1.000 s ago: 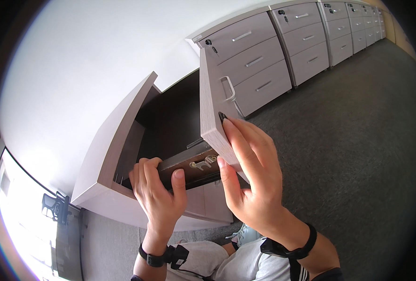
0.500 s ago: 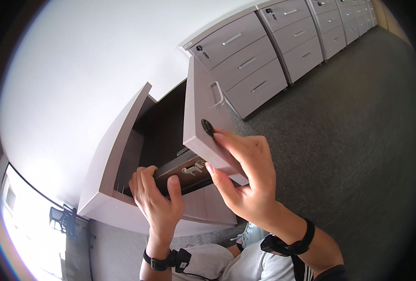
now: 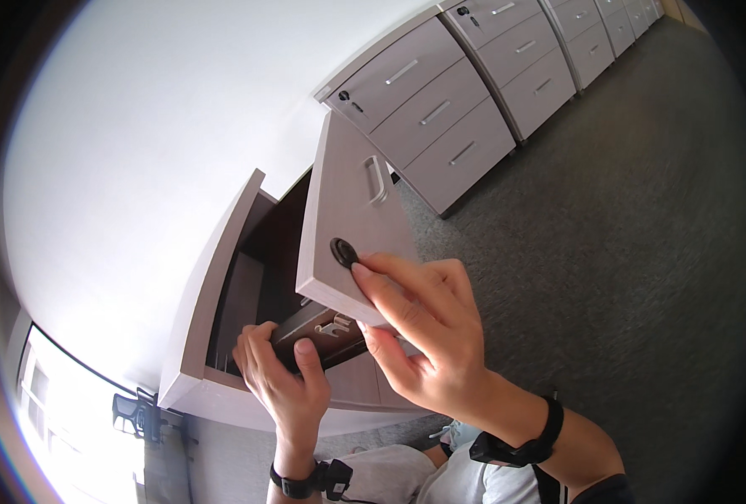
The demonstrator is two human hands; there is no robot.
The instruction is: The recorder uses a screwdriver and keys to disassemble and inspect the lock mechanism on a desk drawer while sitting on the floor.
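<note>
A light grey-wood drawer front [image 3: 339, 189] slants outward from the pulled-out drawer of a pedestal cabinet [image 3: 213, 290]. It carries a bow handle [image 3: 376, 181] and a round black lock [image 3: 344, 252]. Behind the panel, a dark brown drawer board [image 3: 293, 332] has a forked metal latch piece [image 3: 332, 328] on it. My left hand [image 3: 284, 370] is closed round this board, thumb on the near side. With my right hand [image 3: 427, 332] I pinch the near edge of the drawer front, fingertips beside the lock and thumb below near the latch piece.
Similar three-drawer pedestals [image 3: 432, 109] stand in a row at the far right, some with keys in their locks. A white wall [image 3: 137, 126] rises behind the cabinet. Grey carpet [image 3: 574, 252] covers the floor; a dark chair [image 3: 137, 413] stands at left.
The drawer front appears lower and farther left, tilted so more of its face shows. My right hand moved with it; the left keeps its hold. The whole view has shifted slightly.
</note>
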